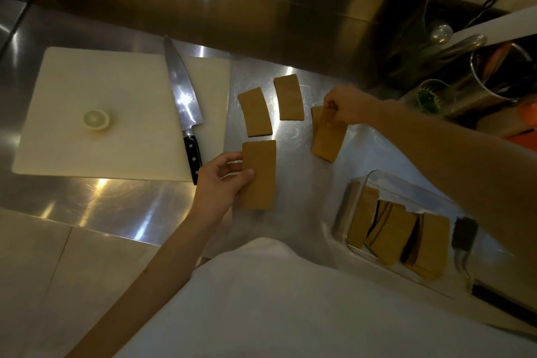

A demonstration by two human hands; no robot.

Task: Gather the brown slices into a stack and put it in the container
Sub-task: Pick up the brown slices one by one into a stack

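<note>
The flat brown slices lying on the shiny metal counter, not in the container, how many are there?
4. One flat brown rectangular slice is under the left hand, one under the right hand, and two lie untouched behind: and. Pinched slices may hide others.

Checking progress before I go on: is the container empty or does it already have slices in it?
Not empty. The container already holds several leaning stacks of brown slices.

Counts on the steel counter

Four brown slices (258,174) outside the container (357,183), one knife (183,102), one cutting board (96,113), one lemon half (96,120), two hands.
</note>
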